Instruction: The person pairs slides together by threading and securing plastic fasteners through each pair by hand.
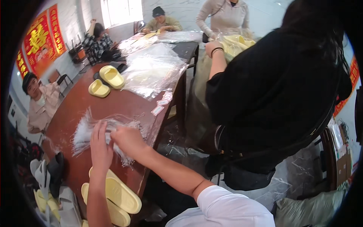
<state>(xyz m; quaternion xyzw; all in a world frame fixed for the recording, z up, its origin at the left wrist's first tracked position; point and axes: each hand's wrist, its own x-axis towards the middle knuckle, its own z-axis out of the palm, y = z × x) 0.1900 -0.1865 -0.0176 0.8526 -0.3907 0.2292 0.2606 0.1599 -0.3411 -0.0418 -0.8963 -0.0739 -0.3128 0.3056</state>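
A bundle of thin white plastic strands (82, 133), like tag fasteners, lies spread on the brown table (75, 102). My left hand (101, 145) rests over the bundle, fingers stretched out and pointing away from me. Right beside it, my right hand (129, 140) is curled closed at the bundle's right part; what its fingers hold is hidden. Loose strand ends stick out around both hands. Below my left hand, partly covered by my forearm, lie pale yellow slippers (123, 193).
Farther up the table are another yellow slipper pair (112, 76), clear plastic bags (151, 70) and small paper tags (158, 110). Grey slippers (68, 200) stand at lower left. A person in black (276, 90) stands close on my right; other people are around the tables.
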